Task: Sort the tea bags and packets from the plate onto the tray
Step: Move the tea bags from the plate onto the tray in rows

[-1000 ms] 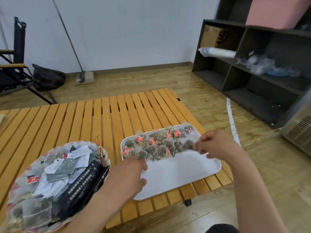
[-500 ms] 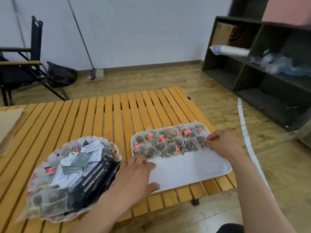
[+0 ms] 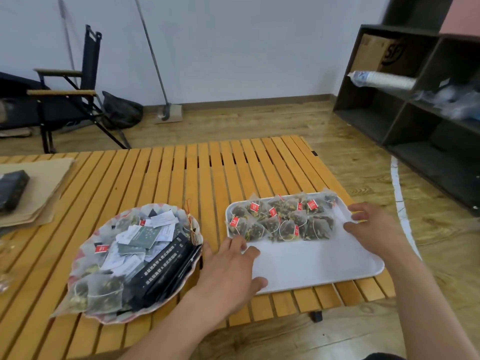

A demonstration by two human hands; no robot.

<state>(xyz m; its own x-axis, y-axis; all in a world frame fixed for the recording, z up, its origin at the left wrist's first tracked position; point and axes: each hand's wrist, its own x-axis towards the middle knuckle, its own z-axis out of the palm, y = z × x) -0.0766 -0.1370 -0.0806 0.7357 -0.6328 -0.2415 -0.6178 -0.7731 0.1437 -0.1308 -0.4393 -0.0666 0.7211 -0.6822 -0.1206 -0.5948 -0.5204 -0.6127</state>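
**Head view.** A white rectangular plastic tray [image 3: 363,275] is set on the right part of the slatted orange wooden desk [image 3: 181,172], near its front edge. Two rows of pyramid mesh tea bags with red tags [image 3: 283,219] are laid across the tray's far half; the near half is bare. A scalloped patterned plate [image 3: 109,317] is seen just beside the tray on the left. It is heaped with more clear tea bags [image 3: 104,292], white and green paper packets [image 3: 140,237] and long black packets [image 3: 166,266].

Left hand [image 3: 228,271]: laid flat on the tray's near-left corner, fingers straight and spread; grip open, nothing held.

Right hand [image 3: 371,229]: held at the right end of the rows, fingers loosely extended; grip open, nothing pinched. Whether its fingertips touch the tray cannot be told.

**Handling, as judged.**
- The mesh bags are expected to be very light, soft and easily crushed. Strings and tags are likely to snag on neighbours, so a bag is best pinched at its top seam or tag.
- The paper packets are judged thin and flat; an edge is best lifted first.
- The black packets appear stiffer and are best taken across the middle.

**Hidden or unclear.**
- The lower layers of the heap are covered.
- The print on the black packets is blurred.
- A dark box [image 3: 13,190] on brown paper [image 3: 39,193] is cut off at the left edge.
- Overlapping bags cannot be counted.
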